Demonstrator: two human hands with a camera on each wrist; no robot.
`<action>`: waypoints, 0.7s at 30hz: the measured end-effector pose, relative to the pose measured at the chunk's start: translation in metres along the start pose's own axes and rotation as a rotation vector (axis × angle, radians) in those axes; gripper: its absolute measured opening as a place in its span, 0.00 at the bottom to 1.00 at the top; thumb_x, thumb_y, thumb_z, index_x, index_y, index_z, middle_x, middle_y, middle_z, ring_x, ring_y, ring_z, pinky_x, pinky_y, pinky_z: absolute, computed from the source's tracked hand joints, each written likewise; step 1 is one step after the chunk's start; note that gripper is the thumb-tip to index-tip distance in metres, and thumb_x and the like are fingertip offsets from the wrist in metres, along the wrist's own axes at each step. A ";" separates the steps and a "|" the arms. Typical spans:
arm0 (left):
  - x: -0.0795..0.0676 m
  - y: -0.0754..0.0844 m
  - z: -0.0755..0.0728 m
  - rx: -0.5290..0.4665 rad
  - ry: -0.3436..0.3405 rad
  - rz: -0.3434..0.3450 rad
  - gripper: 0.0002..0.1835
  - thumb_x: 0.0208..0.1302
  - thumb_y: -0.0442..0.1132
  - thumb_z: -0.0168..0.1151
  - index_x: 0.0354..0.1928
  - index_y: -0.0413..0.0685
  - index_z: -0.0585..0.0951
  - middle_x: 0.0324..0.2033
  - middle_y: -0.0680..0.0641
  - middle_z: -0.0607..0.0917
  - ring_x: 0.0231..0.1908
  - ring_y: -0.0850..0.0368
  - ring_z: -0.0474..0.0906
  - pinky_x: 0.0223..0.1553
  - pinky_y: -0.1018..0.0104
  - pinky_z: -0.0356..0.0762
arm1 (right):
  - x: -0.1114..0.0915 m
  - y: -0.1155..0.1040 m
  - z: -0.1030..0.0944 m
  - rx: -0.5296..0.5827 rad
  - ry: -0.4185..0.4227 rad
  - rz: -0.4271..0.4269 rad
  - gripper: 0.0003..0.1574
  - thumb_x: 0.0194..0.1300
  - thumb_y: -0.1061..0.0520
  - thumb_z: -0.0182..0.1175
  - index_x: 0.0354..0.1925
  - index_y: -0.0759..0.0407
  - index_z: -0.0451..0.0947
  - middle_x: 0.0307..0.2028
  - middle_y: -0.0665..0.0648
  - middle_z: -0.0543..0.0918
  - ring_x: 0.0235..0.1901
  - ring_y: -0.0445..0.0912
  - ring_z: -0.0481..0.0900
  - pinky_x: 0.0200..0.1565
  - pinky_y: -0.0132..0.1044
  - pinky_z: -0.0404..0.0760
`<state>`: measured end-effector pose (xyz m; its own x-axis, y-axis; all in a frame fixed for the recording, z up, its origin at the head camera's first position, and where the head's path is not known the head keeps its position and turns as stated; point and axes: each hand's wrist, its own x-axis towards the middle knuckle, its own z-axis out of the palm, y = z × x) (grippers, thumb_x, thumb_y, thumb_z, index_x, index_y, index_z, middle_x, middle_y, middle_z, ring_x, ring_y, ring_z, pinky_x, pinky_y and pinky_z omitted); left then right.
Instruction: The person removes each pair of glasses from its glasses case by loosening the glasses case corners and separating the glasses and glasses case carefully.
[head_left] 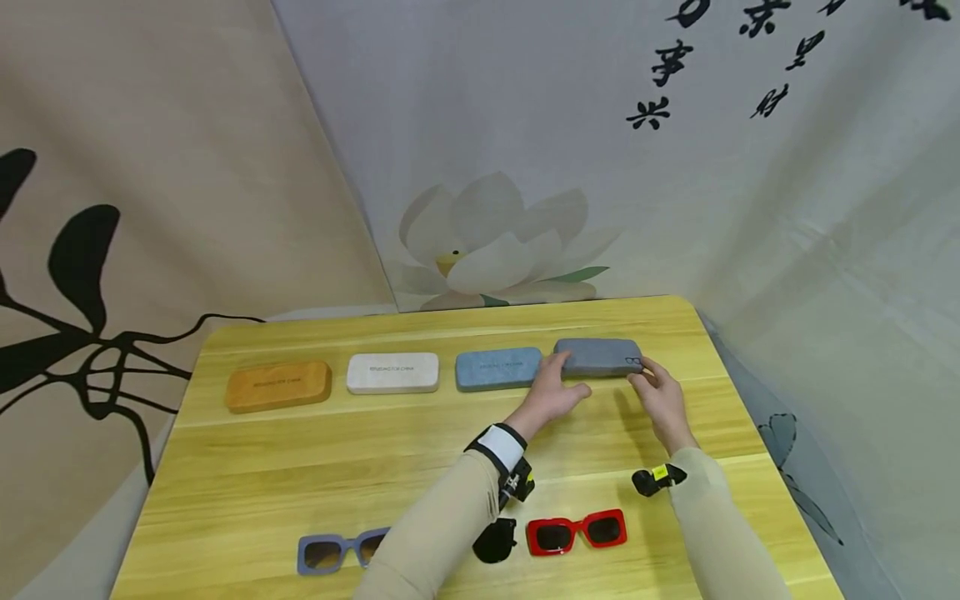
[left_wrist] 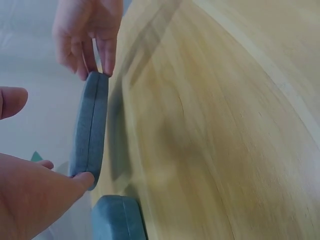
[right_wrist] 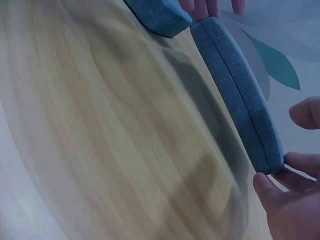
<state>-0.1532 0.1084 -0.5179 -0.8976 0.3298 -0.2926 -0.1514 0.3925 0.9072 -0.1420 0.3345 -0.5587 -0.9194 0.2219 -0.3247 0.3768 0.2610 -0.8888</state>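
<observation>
A grey glasses case with a small glasses mark on its lid is held between both hands at the back right. My left hand grips its left end with the fingertips, the thumb standing away from it. At the other end, the fingers of my right hand hold the corner near the mark. In the left wrist view the case hangs over the tabletop, its shadow falling apart from it. Just left of it lies a blue glasses case, partly behind my left hand.
Along the back of the wooden table lie a white case and an orange case. Nearer the front are red sunglasses, black sunglasses and blue-framed sunglasses, the last two partly under my left sleeve. A printed cloth hangs behind.
</observation>
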 end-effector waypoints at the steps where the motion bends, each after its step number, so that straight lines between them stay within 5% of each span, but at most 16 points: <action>1: -0.001 -0.001 -0.001 0.002 0.000 0.004 0.42 0.68 0.43 0.63 0.81 0.48 0.58 0.80 0.40 0.53 0.77 0.39 0.55 0.71 0.43 0.65 | -0.002 -0.001 0.000 0.005 0.001 -0.002 0.41 0.78 0.52 0.54 0.81 0.57 0.54 0.76 0.71 0.63 0.74 0.63 0.62 0.73 0.59 0.63; 11: -0.012 0.000 -0.022 0.011 -0.002 0.051 0.42 0.69 0.42 0.63 0.81 0.47 0.58 0.75 0.37 0.60 0.70 0.39 0.65 0.65 0.43 0.70 | -0.017 -0.013 0.008 0.040 0.017 -0.053 0.39 0.77 0.56 0.54 0.80 0.59 0.57 0.73 0.71 0.67 0.72 0.62 0.67 0.70 0.55 0.66; 17: -0.018 -0.001 -0.035 0.024 0.012 0.069 0.43 0.67 0.42 0.64 0.81 0.47 0.58 0.70 0.38 0.65 0.68 0.40 0.67 0.63 0.46 0.72 | -0.026 -0.021 0.013 0.029 0.010 -0.085 0.37 0.77 0.57 0.55 0.79 0.60 0.60 0.71 0.69 0.70 0.68 0.58 0.70 0.58 0.34 0.70; 21: -0.025 -0.002 -0.044 0.037 0.024 0.065 0.42 0.68 0.42 0.65 0.81 0.48 0.59 0.71 0.38 0.64 0.70 0.39 0.66 0.66 0.46 0.72 | -0.032 -0.024 0.018 0.016 -0.014 -0.104 0.36 0.78 0.56 0.55 0.79 0.60 0.60 0.71 0.68 0.69 0.68 0.58 0.71 0.56 0.31 0.72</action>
<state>-0.1483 0.0615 -0.4992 -0.9147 0.3352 -0.2258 -0.0775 0.4028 0.9120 -0.1239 0.3039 -0.5326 -0.9550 0.1815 -0.2346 0.2775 0.2673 -0.9228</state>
